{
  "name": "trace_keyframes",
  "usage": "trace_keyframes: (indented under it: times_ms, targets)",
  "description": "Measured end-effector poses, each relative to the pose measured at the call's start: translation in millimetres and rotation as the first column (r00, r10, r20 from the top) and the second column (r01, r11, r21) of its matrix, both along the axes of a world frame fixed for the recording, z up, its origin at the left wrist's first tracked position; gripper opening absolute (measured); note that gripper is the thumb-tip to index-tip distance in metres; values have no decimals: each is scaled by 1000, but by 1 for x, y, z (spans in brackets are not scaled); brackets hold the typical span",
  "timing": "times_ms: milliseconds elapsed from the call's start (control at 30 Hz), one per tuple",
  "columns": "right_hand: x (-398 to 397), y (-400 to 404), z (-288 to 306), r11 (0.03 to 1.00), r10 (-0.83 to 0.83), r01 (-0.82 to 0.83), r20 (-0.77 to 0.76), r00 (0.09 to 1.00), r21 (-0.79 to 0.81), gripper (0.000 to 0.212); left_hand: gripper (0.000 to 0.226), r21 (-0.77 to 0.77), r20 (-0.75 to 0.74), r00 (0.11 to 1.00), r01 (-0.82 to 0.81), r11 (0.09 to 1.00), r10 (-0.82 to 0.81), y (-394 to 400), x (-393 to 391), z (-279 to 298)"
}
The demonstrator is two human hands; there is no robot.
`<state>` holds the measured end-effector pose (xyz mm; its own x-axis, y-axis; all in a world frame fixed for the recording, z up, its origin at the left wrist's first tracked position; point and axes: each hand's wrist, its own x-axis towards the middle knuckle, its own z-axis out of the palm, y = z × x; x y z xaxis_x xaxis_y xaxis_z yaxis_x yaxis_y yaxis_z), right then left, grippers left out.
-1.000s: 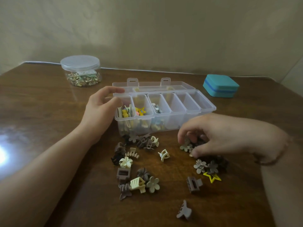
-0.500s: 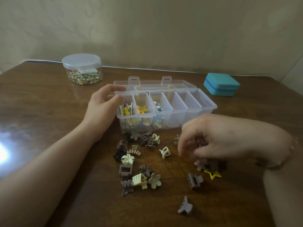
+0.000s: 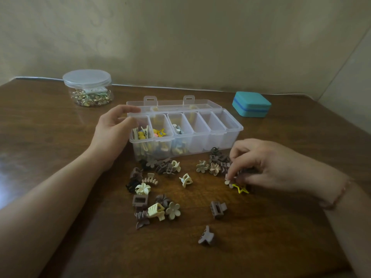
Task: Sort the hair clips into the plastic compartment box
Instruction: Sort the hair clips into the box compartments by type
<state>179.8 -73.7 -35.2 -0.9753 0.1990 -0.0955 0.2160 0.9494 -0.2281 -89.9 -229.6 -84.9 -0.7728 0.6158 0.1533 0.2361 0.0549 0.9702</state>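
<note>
Under the right hand (image 3: pixel 267 167), fingers (image 3: pixel 232 173) are pinching a clip (image 3: pixel 228 180) on the counter (image 3: pixel 60 137); left hand (image 3: pixel 112 133) fingers are curling round the box (image 3: pixel 230 135) corner.

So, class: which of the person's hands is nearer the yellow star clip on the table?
Right. The right hand hovers just above the yellow star clip; the left hand holds the compartment box.

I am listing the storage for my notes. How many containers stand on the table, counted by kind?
Clear compartment box: 1
Clear round jar with lid: 1
Teal square case: 1
Total: 3
</note>
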Motion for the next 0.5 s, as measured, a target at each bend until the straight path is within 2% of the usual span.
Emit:
trace_keyframes:
  times_ms: [67, 167, 300, 400, 500]
  targets:
    - [6, 1, 0, 999, -10, 13, -96, 995, 32, 20, 32, 0, 0, 1000, 3, 1000, -3, -1, 0, 0]
    - [22, -8, 0, 1000, -22, 22, -181, 983, -1, 18, 33, -7, -5, 1000, 1, 1000, -1, 0, 0, 0]
    - [47, -19, -23, 966, -33, 75, -169, 985, 248, 32, 33, -2, 3, 1000, 6, 1000, -6, 0, 1, 1]
    - [59, -27, -41, 948, -60, 112, -178, 982, 299, 39, 33, -3, 0, 1000, 6, 1000, -6, 0, 1, 1]
    - [68, -37, -51, 957, 4, 63, -232, 973, 282, 36, 34, -7, -11, 1000, 5, 1000, -5, 0, 1, 0]
